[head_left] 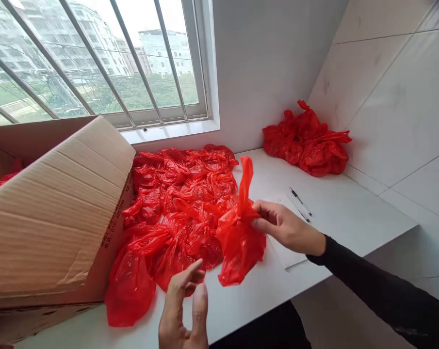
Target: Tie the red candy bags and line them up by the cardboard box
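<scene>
My right hand pinches a knotted red plastic bag near its tie, and the bag hangs above the white table's front part. Lower and to the left, my left hand is held up with thumb and fingers apart and nothing between them. Behind and left of the held bag, several tied red bags lie close together on the table. What the bags contain cannot be made out.
An open cardboard box with red bags inside stands at the left. Another red pile sits in the back right corner. Pens and white paper lie on the table below a barred window.
</scene>
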Available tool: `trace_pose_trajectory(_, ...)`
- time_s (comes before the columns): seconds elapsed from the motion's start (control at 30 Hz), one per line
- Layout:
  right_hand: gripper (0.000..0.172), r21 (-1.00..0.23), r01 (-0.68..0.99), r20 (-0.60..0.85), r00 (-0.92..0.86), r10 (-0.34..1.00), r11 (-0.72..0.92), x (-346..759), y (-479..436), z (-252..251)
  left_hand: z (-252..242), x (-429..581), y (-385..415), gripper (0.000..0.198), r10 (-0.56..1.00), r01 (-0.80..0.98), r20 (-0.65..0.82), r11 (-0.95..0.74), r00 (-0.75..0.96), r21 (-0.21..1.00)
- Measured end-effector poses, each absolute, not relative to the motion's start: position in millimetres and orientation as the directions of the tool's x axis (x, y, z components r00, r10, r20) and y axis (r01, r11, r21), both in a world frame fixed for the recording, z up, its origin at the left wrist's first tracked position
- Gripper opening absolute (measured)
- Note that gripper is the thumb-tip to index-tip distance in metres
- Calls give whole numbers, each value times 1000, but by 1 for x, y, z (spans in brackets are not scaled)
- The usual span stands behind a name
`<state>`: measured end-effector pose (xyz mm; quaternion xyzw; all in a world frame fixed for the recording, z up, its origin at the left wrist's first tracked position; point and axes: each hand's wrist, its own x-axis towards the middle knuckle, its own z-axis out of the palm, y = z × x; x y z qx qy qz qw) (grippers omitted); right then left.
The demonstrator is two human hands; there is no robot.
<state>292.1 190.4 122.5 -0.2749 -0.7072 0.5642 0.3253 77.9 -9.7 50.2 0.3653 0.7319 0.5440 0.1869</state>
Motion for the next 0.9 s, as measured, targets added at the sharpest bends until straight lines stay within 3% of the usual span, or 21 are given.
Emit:
trace_pose_trajectory(0.07, 16, -989, 21, 83, -733, 675, 144, 280, 160, 109, 65, 91, 6, 36, 850, 462, 232, 15, -472, 887)
trace_pose_trajectory(0.2, 12, -983, 68, 59, -763, 644, 170, 264, 127, 86, 68, 100, 25, 28, 938, 345, 108, 13, -330, 939)
trace_pose_trajectory(0.5, 10, -978, 142, 9, -696, 718, 150, 268, 124, 74, 58, 91, 20, 30, 948, 224, -82, 156, -308, 962)
trace_pose_trajectory(0.73, 14, -978, 152, 4, -677, 736, 145, 265, 120, 66, 58, 81, 16, 25, 962, 187, -102, 152, -254, 970)
trace_pose_trajectory(0.9, 43, -976, 85, 84, -701, 708, 199, 262, 113, 65, 54, 83, 12, 33, 936, 234, -26, 115, -352, 965)
